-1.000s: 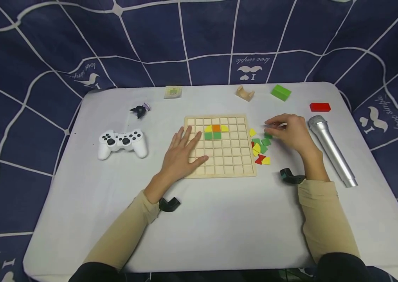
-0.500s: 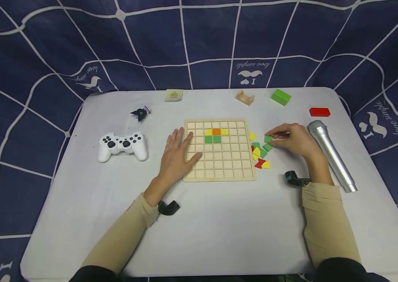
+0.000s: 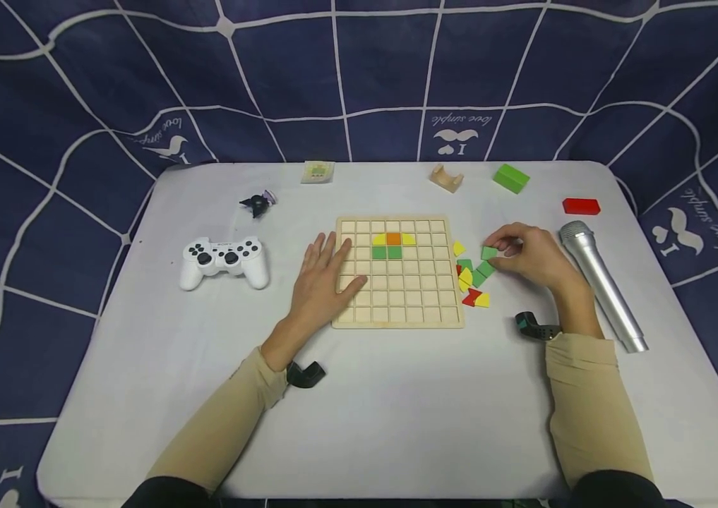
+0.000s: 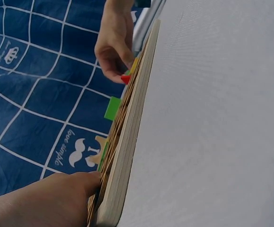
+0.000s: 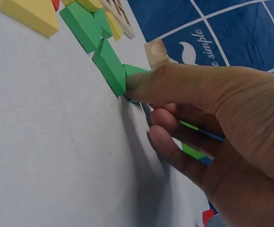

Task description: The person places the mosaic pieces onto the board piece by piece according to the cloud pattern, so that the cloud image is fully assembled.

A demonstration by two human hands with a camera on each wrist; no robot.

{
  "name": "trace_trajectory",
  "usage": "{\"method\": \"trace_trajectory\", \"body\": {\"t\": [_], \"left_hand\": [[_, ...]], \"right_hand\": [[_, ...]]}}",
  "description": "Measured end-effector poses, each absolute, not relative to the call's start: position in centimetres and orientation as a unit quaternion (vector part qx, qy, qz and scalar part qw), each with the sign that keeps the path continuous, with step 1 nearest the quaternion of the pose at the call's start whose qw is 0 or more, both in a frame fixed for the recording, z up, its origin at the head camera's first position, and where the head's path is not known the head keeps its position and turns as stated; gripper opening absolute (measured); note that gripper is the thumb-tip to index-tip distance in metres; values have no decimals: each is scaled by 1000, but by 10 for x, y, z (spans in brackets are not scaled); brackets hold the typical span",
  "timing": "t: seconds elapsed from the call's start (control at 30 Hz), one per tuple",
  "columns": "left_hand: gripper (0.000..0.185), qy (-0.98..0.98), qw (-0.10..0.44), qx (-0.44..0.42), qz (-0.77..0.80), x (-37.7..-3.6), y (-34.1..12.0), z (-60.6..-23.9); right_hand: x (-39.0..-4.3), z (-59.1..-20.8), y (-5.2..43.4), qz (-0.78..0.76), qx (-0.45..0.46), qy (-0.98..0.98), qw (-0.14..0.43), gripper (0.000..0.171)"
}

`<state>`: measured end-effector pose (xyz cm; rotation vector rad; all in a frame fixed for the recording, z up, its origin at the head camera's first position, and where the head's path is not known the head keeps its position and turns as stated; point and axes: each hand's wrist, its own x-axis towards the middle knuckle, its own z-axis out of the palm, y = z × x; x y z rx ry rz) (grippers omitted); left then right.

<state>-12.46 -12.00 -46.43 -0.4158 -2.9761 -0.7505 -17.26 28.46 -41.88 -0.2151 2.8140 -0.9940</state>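
A wooden grid board (image 3: pixel 398 296) lies mid-table with yellow, orange and green tiles (image 3: pixel 393 245) set in its upper rows. My left hand (image 3: pixel 327 264) rests flat on the board's left side, fingers straight; the left wrist view shows it at the board's edge (image 4: pixel 127 142). Right of the board is a small pile of loose tiles (image 3: pixel 471 281). My right hand (image 3: pixel 497 250) pinches a green tile (image 3: pixel 489 252) at the pile's upper right. In the right wrist view the thumb (image 5: pixel 175 82) presses that green tile (image 5: pixel 109 66), and the other fingers are curled below it.
A white game controller (image 3: pixel 224 259) sits left of the board and a silver microphone (image 3: pixel 600 282) lies right of my right hand. Along the far edge are a card (image 3: pixel 317 171), a dark small toy (image 3: pixel 257 203), a wooden arch (image 3: pixel 446 178), a green block (image 3: pixel 511 178) and a red block (image 3: pixel 581 206).
My right hand has drawn in on the green tile beside the pile and barely shifted. The left hand has stayed flat on the board.
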Motion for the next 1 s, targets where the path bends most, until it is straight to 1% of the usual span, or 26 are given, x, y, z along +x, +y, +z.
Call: {"method": "trace_trajectory", "body": {"t": [0.1,0.23,0.3,0.37,0.57,0.73,0.9,1.0], "left_hand": [[82,-961,23,-135,-242,-124,-120,-464],[81,-960,25,-135,-243,-124,-120,-464],[81,-960,25,-135,-243,-124,-120,-464],[81,-960,24,-134,-243,-123,-121,-464],[81,-961,21,-133,-243,-123,-121,-465],[80,-961,21,-135,-241,-123,-120,-465],[80,-962,23,-135,-236,-124,-120,-465],[80,-962,23,-136,-235,-124,-120,-465]], "right_hand": [[-172,-420,285,-338,-71,936,63,27],[-174,-420,282,-355,-77,931,26,18],[-176,-417,276,-373,-84,924,5,15],[-177,-413,265,-390,-95,916,-2,14],[-183,-402,212,-396,-147,906,23,10],[-186,-400,176,-386,-182,904,17,7],[-187,-407,156,-379,-207,902,16,7],[-186,-412,152,-378,-208,902,15,8]]}}
